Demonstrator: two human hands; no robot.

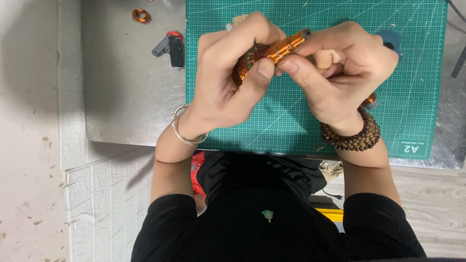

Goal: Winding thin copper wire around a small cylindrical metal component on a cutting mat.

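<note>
Both hands are up over the green cutting mat with white grid lines, which lies on the grey metal desk. The left hand has its fingers curled tight around a round part wound with copper wire. The right hand has its fingers pinched around a shiny orange metal pen-shaped tool, with the thumb pressed on the side. The tool and the round part meet in the middle, between the two hands.

To do this well, I think the left hand should keep the round part very steady, and the tool should be pushed softly so the thin wire does not break.

No boxes or bowls show here. Far left on the desk lie a small copper wire ring and a little black and red clip-like thing.
</note>
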